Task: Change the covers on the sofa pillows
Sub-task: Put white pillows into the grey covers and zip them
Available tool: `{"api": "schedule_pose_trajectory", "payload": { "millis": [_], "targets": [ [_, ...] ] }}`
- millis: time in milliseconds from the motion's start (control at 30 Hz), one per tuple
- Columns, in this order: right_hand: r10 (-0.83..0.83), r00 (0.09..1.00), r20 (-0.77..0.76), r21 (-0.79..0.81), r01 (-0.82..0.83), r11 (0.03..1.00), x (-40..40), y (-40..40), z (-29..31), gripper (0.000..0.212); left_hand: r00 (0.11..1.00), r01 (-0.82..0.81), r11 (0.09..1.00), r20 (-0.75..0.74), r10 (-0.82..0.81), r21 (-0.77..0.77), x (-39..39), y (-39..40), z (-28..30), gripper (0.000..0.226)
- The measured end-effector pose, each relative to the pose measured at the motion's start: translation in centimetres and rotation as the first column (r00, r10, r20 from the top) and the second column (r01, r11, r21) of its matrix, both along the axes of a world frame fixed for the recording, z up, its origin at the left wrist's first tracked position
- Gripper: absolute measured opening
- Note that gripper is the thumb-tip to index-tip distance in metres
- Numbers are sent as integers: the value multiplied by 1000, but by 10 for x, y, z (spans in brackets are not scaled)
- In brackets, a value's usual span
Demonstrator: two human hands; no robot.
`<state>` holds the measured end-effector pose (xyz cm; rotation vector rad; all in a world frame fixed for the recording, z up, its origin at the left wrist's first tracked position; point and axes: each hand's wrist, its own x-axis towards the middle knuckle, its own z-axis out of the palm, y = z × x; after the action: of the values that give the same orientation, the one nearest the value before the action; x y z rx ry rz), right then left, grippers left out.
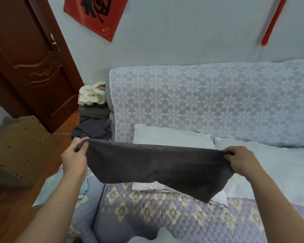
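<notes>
Two hands, left hand point(74, 159) and right hand point(242, 163), pinch opposite corners of a dark grey textured fabric cover point(156, 165), stretched lengthwise left-to-right above a bare white sofa pillow point(168, 136).

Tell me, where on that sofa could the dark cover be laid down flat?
Bare patch: the quilted seat in front of the white pillows, below the dark cover both hands hold. Crowded: pillows fill the seat's back and right; dark clothes cover the armrest end.
</notes>
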<state>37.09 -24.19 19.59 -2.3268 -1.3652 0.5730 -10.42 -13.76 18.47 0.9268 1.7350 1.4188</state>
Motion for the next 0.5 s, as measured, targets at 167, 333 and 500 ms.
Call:
{"api": "schedule_pose_trajectory", "payload": {
  "millis": [167, 333, 500],
  "targets": [
    [310, 951, 15, -300, -292, 908, -4, -6, 1, 29, 857, 388, 842, -189, -479, -375, -8, -1, 4, 18],
    [491, 851, -190, -490, -515, 703, -8, -11, 35, 41, 381, 602, 154, 112, -918, -783, -15, -1, 26, 16],
    [399, 917, 15, -411, -358, 838, 25, 43, 45, 29, 652, 583, 608, -135, -746, -539, 9, 55, 49, 17]
  ]
}}
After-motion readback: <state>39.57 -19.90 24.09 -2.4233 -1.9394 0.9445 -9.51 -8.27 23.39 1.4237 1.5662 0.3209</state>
